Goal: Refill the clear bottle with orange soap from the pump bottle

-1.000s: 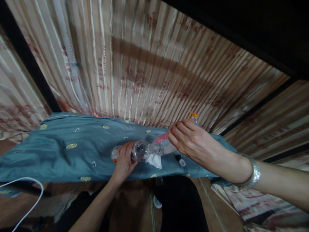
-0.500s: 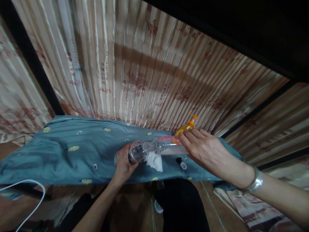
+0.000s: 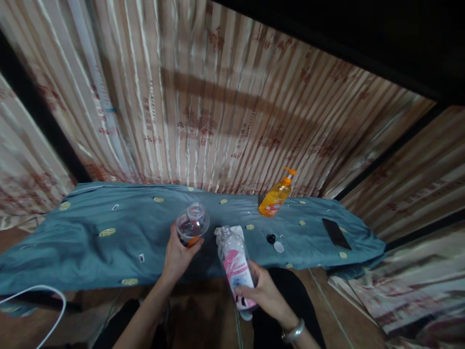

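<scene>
My left hand (image 3: 181, 254) is wrapped round a clear plastic cup (image 3: 191, 228) with a domed, necked top and something dark and orange low in it. In my right hand (image 3: 263, 291) is a clear plastic bottle (image 3: 236, 271) with a pink-and-white label, its open neck pointing up and away from me. Cup and bottle are apart. A crumpled white tissue (image 3: 239, 231) lies on the cloth behind the bottle's neck. To the right of it rest a small black cap (image 3: 271, 238) and a white round lid (image 3: 278, 247).
A pump bottle of orange liquid (image 3: 275, 198) stands towards the back of the blue cloth-covered surface (image 3: 141, 228). Near the right end lies a black phone (image 3: 336, 234). A pleated curtain (image 3: 203, 106) hangs behind. A white cable (image 3: 61, 305) loops at lower left.
The bottle in my right hand has swung away from the cup's top, coming down towards me and turning neck up. My left hand still holds the cup, now more upright.
</scene>
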Motion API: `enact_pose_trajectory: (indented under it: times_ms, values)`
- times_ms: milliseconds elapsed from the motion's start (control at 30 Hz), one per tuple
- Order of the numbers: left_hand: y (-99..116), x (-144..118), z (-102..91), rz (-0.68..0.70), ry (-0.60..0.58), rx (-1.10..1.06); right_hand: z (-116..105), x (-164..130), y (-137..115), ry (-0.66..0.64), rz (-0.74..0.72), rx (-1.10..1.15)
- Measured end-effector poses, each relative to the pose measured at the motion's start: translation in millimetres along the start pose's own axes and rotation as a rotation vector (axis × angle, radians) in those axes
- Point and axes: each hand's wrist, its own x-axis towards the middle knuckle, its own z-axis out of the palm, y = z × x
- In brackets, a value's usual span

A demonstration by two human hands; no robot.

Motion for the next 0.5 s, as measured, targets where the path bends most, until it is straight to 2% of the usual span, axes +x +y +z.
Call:
enact_pose_trajectory:
  times_ms: [67,167,267,500]
  values:
    - [-1.5,2.7,-1.3,-0.039,0.008,-0.017,16.1,-7.9,22.0,0.008,0.064,0.241]
    - [-3.1,4.3,-2.0,-0.043,0.002,-0.050,26.8,-18.0,36.1,0.090,0.131,0.406]
    - [-3.7,2.9,-3.7,-0.059,-0.020,-0.065,25.5,-22.0,41.1,0.166,0.154,0.478]
    - [-4.9,-1.2,-4.8,-0.116,0.008,-0.022,21.5,-26.9,46.9,0.202,0.105,0.491]
